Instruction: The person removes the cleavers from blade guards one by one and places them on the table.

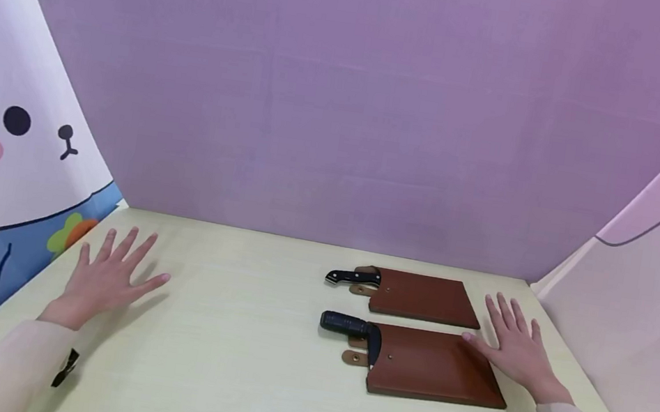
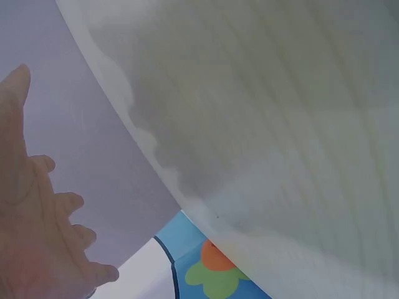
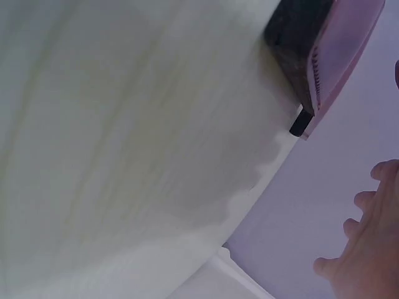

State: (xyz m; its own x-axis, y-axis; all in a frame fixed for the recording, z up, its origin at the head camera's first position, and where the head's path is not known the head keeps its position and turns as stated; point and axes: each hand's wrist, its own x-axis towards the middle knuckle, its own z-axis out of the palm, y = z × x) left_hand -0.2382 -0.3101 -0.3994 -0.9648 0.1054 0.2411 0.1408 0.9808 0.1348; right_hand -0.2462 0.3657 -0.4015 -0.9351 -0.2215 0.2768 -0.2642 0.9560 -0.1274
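Observation:
Two sheathed knives lie on the right half of the table, handles pointing left. The farther one has a black riveted handle and a brown leather sheath. Nearer to me is a knife with a thick black ribbed handle in a larger brown sheath; its blade is hidden. My right hand, fingers spread, is at the right side of the sheaths, its thumb overlapping the larger one in the head view. Far to the left, my left hand is held with fingers spread and nothing in it.
The pale wood-grain table ends at a purple backdrop. A cartoon-printed panel borders the left side, and a pink and white panel the right. Loose snap straps stick out from the sheaths' left ends.

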